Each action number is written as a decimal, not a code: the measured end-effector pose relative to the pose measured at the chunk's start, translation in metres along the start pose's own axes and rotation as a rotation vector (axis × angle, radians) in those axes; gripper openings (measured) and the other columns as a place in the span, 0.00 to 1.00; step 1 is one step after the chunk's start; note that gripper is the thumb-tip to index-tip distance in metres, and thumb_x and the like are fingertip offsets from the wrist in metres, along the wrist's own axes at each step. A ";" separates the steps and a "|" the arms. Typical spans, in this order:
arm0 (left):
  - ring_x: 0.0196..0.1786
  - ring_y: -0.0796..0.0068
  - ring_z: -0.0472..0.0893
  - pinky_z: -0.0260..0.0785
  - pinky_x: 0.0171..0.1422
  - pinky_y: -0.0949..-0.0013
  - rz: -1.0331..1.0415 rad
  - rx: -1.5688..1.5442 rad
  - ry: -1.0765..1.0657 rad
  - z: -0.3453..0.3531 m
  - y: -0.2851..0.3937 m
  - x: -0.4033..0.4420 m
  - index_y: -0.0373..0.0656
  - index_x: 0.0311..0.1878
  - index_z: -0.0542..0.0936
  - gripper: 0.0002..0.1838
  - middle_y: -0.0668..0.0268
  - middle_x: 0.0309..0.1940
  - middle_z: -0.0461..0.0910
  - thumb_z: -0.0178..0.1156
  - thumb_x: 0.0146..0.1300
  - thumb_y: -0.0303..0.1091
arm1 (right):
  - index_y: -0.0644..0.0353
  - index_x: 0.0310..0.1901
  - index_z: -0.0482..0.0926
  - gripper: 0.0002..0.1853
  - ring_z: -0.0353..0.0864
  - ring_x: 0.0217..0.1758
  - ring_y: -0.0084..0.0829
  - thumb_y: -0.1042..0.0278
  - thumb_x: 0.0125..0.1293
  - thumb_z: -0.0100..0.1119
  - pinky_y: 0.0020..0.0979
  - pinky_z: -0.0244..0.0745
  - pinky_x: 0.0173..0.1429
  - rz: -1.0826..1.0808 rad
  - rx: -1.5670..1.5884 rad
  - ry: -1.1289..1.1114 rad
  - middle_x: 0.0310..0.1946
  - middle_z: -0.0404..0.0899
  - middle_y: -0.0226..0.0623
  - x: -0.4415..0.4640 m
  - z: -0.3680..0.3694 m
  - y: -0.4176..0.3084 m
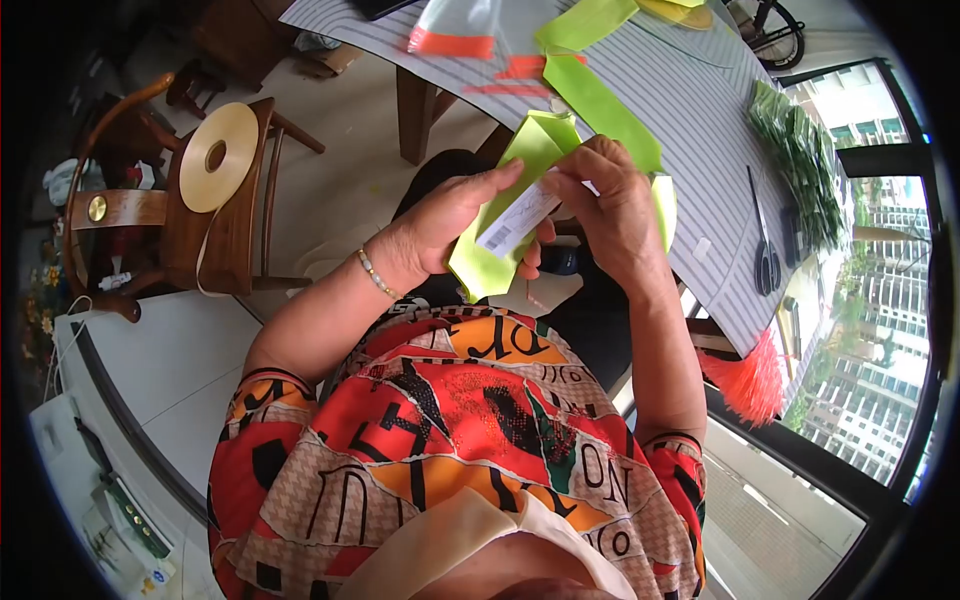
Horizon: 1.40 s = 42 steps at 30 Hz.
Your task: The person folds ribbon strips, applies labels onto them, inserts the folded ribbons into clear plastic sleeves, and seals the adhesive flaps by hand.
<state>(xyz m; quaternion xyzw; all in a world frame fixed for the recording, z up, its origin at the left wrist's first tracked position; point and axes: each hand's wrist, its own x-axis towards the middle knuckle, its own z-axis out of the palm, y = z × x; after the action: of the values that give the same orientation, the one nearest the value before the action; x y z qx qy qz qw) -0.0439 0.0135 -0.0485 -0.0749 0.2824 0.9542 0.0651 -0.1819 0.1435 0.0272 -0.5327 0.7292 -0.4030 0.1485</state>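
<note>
My left hand (440, 220) is closed around a folded lime-green fabric strip (485, 272), thumb on its upper face and fingertips showing at its far side. Against the strip lies a white label (515, 222) with a barcode and some writing. The label's upper end is pinched between the thumb and fingers of my right hand (608, 205). Both hands are above my lap, in front of the table's edge. Beyond them, a long lime-green band (605, 112) runs across the tabletop and down toward my right hand.
The striped table (690, 240) bears scissors (767, 262), a pile of dark green packets (800, 160) and a clear bag with an orange-red band (455, 42). A red tassel (750, 378) hangs at its corner. On the wooden chair (180, 245) rests a cream ribbon roll (232, 150).
</note>
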 end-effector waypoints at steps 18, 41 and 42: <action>0.36 0.53 0.87 0.82 0.45 0.53 -0.081 0.025 -0.005 0.018 -0.002 0.001 0.29 0.54 0.74 0.16 0.51 0.41 0.83 0.53 0.67 0.29 | 0.61 0.37 0.83 0.06 0.76 0.42 0.43 0.73 0.57 0.66 0.40 0.73 0.48 -0.138 -0.247 0.078 0.34 0.79 0.40 -0.017 0.000 0.009; 0.37 0.55 0.85 0.81 0.45 0.48 -0.182 -0.004 -0.024 0.018 -0.004 0.003 0.29 0.58 0.71 0.20 0.47 0.43 0.80 0.53 0.68 0.32 | 0.60 0.53 0.74 0.28 0.76 0.45 0.39 0.66 0.51 0.74 0.41 0.69 0.51 0.001 -0.184 0.365 0.40 0.76 0.40 -0.038 0.002 0.024; 0.37 0.55 0.85 0.81 0.45 0.48 -0.185 0.003 -0.033 0.018 -0.002 0.004 0.29 0.59 0.71 0.20 0.47 0.43 0.80 0.53 0.68 0.32 | 0.61 0.58 0.70 0.34 0.76 0.46 0.38 0.64 0.51 0.76 0.41 0.70 0.53 0.108 -0.061 0.398 0.43 0.76 0.40 -0.043 -0.002 0.021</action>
<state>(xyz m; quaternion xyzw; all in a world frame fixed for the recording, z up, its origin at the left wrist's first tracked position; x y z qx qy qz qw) -0.0490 0.0255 -0.0349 -0.0851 0.2744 0.9448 0.1577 -0.1804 0.1846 0.0034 -0.4072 0.7835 -0.4693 0.0067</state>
